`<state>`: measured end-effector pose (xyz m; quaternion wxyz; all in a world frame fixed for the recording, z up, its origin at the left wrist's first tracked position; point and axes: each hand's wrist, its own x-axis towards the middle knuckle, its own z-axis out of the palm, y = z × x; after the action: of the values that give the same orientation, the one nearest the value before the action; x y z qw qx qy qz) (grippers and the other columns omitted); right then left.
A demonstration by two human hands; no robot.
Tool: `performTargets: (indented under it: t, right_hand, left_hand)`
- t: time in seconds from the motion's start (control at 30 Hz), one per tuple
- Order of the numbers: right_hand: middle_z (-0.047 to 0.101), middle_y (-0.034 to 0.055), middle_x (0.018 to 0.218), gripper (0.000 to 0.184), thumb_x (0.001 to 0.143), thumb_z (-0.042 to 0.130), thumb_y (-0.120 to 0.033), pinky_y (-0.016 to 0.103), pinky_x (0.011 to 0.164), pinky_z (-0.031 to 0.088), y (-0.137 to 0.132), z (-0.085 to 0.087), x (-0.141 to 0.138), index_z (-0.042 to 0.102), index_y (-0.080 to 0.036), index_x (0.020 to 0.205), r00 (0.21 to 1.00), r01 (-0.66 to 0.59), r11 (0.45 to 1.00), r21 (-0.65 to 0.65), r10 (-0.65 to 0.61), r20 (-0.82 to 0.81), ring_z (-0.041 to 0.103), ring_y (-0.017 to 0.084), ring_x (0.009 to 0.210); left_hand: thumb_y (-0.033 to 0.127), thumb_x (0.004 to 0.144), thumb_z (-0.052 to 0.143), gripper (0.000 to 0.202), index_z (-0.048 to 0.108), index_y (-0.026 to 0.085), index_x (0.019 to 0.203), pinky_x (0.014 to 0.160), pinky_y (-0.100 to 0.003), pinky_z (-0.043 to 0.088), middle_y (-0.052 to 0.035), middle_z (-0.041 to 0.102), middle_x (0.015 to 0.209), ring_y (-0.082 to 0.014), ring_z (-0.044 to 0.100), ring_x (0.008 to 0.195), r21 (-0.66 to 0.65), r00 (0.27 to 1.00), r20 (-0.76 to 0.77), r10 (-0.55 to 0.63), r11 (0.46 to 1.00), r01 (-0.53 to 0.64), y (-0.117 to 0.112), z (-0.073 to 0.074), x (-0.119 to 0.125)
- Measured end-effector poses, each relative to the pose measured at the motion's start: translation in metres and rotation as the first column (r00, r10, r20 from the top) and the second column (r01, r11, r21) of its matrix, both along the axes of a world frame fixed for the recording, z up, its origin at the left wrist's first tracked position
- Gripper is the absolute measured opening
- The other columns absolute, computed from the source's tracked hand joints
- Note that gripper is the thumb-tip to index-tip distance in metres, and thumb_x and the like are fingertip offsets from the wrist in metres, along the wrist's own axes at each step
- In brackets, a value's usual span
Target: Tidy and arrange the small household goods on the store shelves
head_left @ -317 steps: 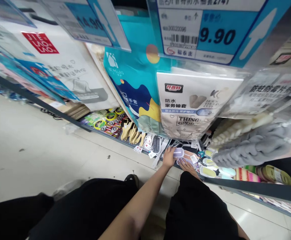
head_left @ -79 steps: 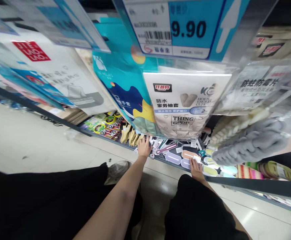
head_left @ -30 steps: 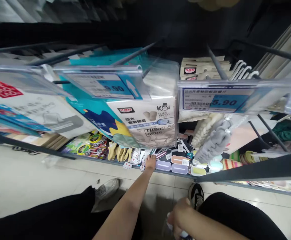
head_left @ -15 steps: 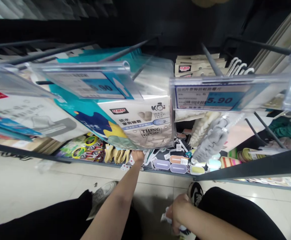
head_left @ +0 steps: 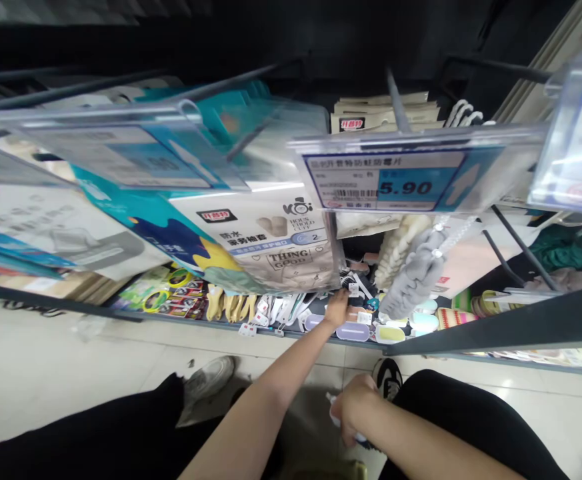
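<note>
My left hand (head_left: 337, 308) reaches down onto the low shelf, over the pastel oval-backed brushes. Its fingertips are at some dark items with a white tag (head_left: 353, 290); they are too small and blurred to show whether they grip anything. A purple oval brush (head_left: 353, 332) and a yellow one (head_left: 389, 334) lie just right of that hand. Lower down, between my knees, my right hand (head_left: 357, 405) is closed around a white item (head_left: 335, 409). Most of this item is hidden by the hand, and a dark part shows below.
Packaged sleeve covers (head_left: 291, 247) hang in front of the shelf, beside a price tag (head_left: 395, 180) and grey plush bands (head_left: 413, 273). Wooden-coloured clips (head_left: 231, 307) and yellow tape-like rings (head_left: 157, 301) lie on the left. A dark upright panel (head_left: 511, 327) borders the right.
My left hand has moved right along the shelf, from the white-tagged items to the oval brushes. My right hand stays low, still holding the white item. The view has shifted slightly.
</note>
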<state>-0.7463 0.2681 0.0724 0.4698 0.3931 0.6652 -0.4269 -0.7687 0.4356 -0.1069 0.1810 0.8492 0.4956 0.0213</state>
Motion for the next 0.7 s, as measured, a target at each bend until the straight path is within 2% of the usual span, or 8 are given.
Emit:
performTargets:
  t: [0.1,0.17,0.23,0.43,0.57,0.7]
  right_hand:
    - [0.067,0.001,0.077,0.023,0.068,0.08,-0.031,0.051,0.062,0.06,0.003,0.01,-0.001,0.062,-0.018,0.075,1.0,-0.006,0.999,0.035,0.006,-0.007,0.072,0.032,0.07]
    - [0.066,0.0002,0.078,0.024,0.067,0.079,-0.031,0.05,0.061,0.061,0.005,0.016,-0.001,0.06,-0.018,0.074,1.0,0.005,0.999,0.053,-0.004,-0.025,0.072,0.033,0.071]
    - [0.065,-0.0003,0.078,0.023,0.068,0.078,-0.031,0.049,0.061,0.061,0.006,0.019,-0.003,0.06,-0.018,0.074,0.999,0.018,0.999,0.046,-0.017,-0.03,0.072,0.032,0.071]
    - [0.069,0.0016,0.078,0.024,0.066,0.082,-0.032,0.05,0.063,0.061,0.003,0.017,-0.014,0.064,-0.019,0.075,1.0,-0.003,0.999,0.04,0.003,-0.015,0.073,0.034,0.074]
    - [0.07,0.0014,0.08,0.021,0.065,0.081,-0.029,0.05,0.065,0.061,0.006,0.019,-0.017,0.064,-0.019,0.074,1.0,0.002,1.0,-0.009,-0.002,-0.015,0.072,0.032,0.071]
    - [0.068,0.0019,0.073,0.02,0.062,0.081,-0.026,0.051,0.06,0.06,0.01,0.024,-0.016,0.063,-0.017,0.069,0.999,0.046,0.997,0.068,-0.044,-0.025,0.071,0.033,0.066]
  left_hand:
    - [0.025,0.087,0.063,0.067,0.04,0.014,0.149,0.114,-0.04,0.041,-0.0165,0.042,0.154,-0.0291,0.043,0.138,-0.014,1.0,-0.006,0.022,1.0,-0.022,-0.004,-0.008,0.038]
    - [0.02,0.086,0.062,0.07,0.035,0.013,0.151,0.112,-0.043,0.042,-0.0191,0.037,0.156,-0.0313,0.042,0.139,-0.018,0.997,-0.035,0.063,0.998,-0.063,-0.001,-0.012,0.05]
    - [0.016,0.086,0.061,0.066,0.038,0.012,0.148,0.111,-0.044,0.044,-0.0208,0.042,0.151,-0.0319,0.045,0.136,-0.022,0.994,-0.065,0.092,0.995,-0.094,0.004,-0.013,0.052]
    - [0.015,0.084,0.062,0.052,0.049,0.009,0.134,0.107,-0.041,0.046,-0.0197,0.057,0.131,-0.0312,0.052,0.128,-0.022,0.994,-0.077,0.082,0.996,-0.084,0.018,-0.006,0.031]
    - [0.02,0.082,0.065,0.066,0.041,0.013,0.144,0.108,-0.038,0.045,-0.0181,0.059,0.131,-0.028,0.054,0.128,-0.011,0.998,-0.029,0.06,0.998,-0.061,0.023,0.005,0.01]
    - [0.027,0.087,0.062,0.07,0.035,0.018,0.151,0.112,-0.038,0.041,-0.0153,0.056,0.137,-0.0274,0.049,0.132,0.013,0.999,0.021,0.046,0.999,-0.047,0.021,0.019,-0.017]
